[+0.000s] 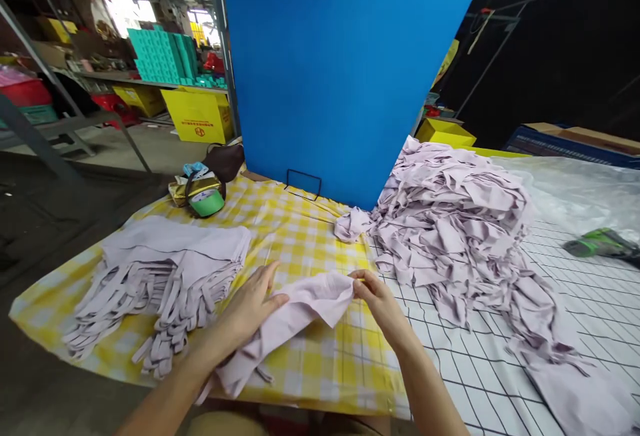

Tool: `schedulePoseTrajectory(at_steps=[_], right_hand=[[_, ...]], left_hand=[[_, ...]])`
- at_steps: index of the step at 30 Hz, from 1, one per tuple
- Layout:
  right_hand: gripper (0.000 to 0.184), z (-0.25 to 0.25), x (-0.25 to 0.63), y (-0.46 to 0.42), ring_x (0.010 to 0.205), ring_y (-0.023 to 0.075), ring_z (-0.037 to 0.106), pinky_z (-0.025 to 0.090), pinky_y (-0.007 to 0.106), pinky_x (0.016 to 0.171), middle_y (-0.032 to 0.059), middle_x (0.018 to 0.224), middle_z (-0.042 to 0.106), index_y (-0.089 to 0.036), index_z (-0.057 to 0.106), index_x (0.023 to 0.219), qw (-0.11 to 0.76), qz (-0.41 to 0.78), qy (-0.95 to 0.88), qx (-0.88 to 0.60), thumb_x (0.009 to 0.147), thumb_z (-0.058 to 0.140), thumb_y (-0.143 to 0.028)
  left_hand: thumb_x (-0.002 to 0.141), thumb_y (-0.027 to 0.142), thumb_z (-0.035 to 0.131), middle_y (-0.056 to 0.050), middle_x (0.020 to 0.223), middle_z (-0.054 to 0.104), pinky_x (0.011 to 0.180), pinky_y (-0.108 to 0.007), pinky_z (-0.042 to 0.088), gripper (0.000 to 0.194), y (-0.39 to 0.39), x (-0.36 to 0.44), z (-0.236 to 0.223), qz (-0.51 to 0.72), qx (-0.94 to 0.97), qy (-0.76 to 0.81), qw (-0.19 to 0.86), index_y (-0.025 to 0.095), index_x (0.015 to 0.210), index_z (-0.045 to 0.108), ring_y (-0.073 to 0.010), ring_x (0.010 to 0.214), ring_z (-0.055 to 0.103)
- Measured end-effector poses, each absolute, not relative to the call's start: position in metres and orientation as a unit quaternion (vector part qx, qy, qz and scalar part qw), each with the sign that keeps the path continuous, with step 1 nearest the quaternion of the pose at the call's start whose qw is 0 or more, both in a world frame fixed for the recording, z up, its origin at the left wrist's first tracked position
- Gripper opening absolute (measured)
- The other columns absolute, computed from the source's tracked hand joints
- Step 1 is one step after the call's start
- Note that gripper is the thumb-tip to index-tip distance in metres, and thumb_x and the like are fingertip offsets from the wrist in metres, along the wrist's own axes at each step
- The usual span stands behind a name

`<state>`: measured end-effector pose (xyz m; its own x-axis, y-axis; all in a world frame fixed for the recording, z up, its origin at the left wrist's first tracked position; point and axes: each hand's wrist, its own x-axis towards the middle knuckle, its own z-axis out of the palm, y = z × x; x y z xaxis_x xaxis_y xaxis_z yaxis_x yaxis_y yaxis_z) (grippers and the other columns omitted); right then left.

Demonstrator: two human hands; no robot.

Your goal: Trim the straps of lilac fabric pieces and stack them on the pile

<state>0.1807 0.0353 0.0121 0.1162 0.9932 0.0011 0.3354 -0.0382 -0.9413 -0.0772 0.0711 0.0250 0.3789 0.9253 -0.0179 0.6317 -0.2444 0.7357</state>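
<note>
Presently, noted one lilac cloth [305,303] on the near part of the yellow checked cover [300,236], directly between the left hand [250,306] and the right hand [376,296]. Traced its long axis as a slant, from beside the left forearm, close to the near edge, up and away to the right fingertips. Found the right hand nearer to the far end and in contact with it, pinching a corner between thumb and fingers, with a loose fold raised just beside the grip. Found the left hand nearer to the middle of the length, spread between thumb and forefinger, thumb laid at the upper edge. Cannot tell of any hold beneath by the other fingers; hidden from view. Located a flat stack [175,243] to the left of the left hand, with straps trailing toward the near edge. Located a rumpled pile [450,223] beyond and to the right of the right hand, well apart from it. Recorded a blue board [340,76] upright at the back, straight ahead of both hands.
</note>
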Motion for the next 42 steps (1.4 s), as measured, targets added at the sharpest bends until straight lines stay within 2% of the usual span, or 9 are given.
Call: schedulePoseTrajectory(at_steps=[6, 11, 14, 17, 23, 29, 34, 38, 42], right_hand=[[0.026, -0.042, 0.160, 0.021, 0.086, 0.0225, 0.058, 0.049, 0.035, 0.068, 0.0096, 0.105, 0.056, -0.022, 0.054, 0.104, 0.332, 0.196, -0.625, -0.679, 0.081, 0.048, -0.033], [0.020, -0.043, 0.135, 0.021, 0.081, 0.0233, 0.057, 0.047, 0.036, 0.069, 0.0080, 0.090, 0.057, -0.021, 0.060, 0.090, 0.252, 0.119, -0.687, -0.671, 0.074, 0.048, -0.020], [0.021, -0.030, 0.135, 0.030, 0.075, 0.0215, 0.058, 0.046, 0.034, 0.067, 0.0066, 0.084, 0.060, -0.021, 0.060, 0.079, 0.315, 0.199, -0.626, -0.685, 0.071, 0.041, -0.015], [0.012, -0.006, 0.145, 0.032, 0.067, 0.0194, 0.059, 0.047, 0.032, 0.064, 0.0035, 0.077, 0.062, -0.020, 0.058, 0.077, 0.400, 0.403, -0.524, -0.634, 0.072, 0.048, -0.024], [0.030, 0.037, 0.168, 0.020, 0.052, 0.0118, 0.051, 0.038, 0.023, 0.050, 0.0005, 0.060, 0.059, -0.017, 0.059, 0.069, 0.400, 0.625, -0.367, -0.561, 0.065, 0.070, -0.045], [0.034, 0.030, 0.163, 0.018, 0.047, 0.0097, 0.046, 0.034, 0.022, 0.046, -0.0018, 0.051, 0.055, -0.016, 0.059, 0.055, 0.402, 0.659, -0.289, -0.567, 0.057, 0.077, -0.045], [0.036, 0.023, 0.162, 0.017, 0.051, 0.0103, 0.047, 0.038, 0.022, 0.051, -0.0018, 0.054, 0.055, -0.016, 0.059, 0.056, 0.423, 0.621, -0.325, -0.574, 0.063, 0.073, -0.048], [0.037, 0.026, 0.167, 0.015, 0.052, 0.0115, 0.048, 0.039, 0.023, 0.051, -0.0015, 0.055, 0.055, -0.017, 0.058, 0.057, 0.403, 0.585, -0.369, -0.600, 0.066, 0.069, -0.052], [0.036, 0.028, 0.167, 0.014, 0.052, 0.0131, 0.051, 0.041, 0.024, 0.051, 0.0004, 0.057, 0.058, -0.017, 0.061, 0.063, 0.390, 0.581, -0.381, -0.604, 0.066, 0.067, -0.053]], left_hand=[[0.076, 0.021, 0.055, -0.007, 0.110, 0.053, 0.091, -0.034, 0.040, 0.036, 0.055, -0.087, -0.018, 0.125, 0.787, 0.530, 0.288, 0.020, 0.112, 0.056, -0.0219, 0.104, 0.050], [0.066, 0.022, 0.068, -0.007, 0.109, 0.053, 0.090, -0.035, 0.040, 0.041, 0.038, -0.080, -0.023, 0.133, 0.797, 0.508, 0.298, 0.019, 0.106, 0.058, -0.0233, 0.103, 0.050], [0.065, 0.023, 0.070, -0.007, 0.108, 0.055, 0.088, -0.036, 0.039, 0.048, 0.034, -0.075, -0.027, 0.144, 0.812, 0.491, 0.282, 0.020, 0.111, 0.056, -0.0252, 0.104, 0.048], [0.075, 0.022, 0.061, -0.004, 0.086, 0.059, 0.083, -0.034, 0.037, 0.009, 0.036, -0.077, -0.021, 0.129, 0.824, 0.466, 0.294, 0.019, 0.082, 0.065, -0.0224, 0.092, 0.052], [0.085, 0.041, 0.045, -0.003, 0.076, 0.058, 0.072, -0.026, 0.041, 0.034, 0.062, -0.104, 0.023, 0.243, 0.696, 0.411, 0.537, 0.015, 0.068, 0.059, -0.0155, 0.075, 0.055], [0.081, 0.050, 0.042, -0.002, 0.069, 0.055, 0.067, -0.025, 0.041, 0.037, 0.096, -0.101, 0.023, 0.374, 0.587, 0.453, 0.557, 0.016, 0.066, 0.048, -0.0151, 0.071, 0.054], [0.075, 0.040, 0.054, 0.001, 0.073, 0.056, 0.062, -0.023, 0.039, 0.024, 0.079, -0.086, 0.001, 0.247, 0.696, 0.491, 0.461, 0.017, 0.080, 0.055, -0.0144, 0.069, 0.052], [0.063, 0.029, 0.065, -0.002, 0.091, 0.063, 0.065, -0.023, 0.039, 0.041, 0.051, -0.085, -0.012, 0.141, 0.747, 0.496, 0.420, 0.020, 0.101, 0.056, -0.0191, 0.082, 0.057], [0.067, 0.019, 0.055, -0.004, 0.077, 0.065, 0.062, -0.023, 0.038, 0.018, 0.043, -0.085, -0.018, 0.090, 0.768, 0.505, 0.384, 0.018, 0.083, 0.062, -0.0205, 0.076, 0.060]])
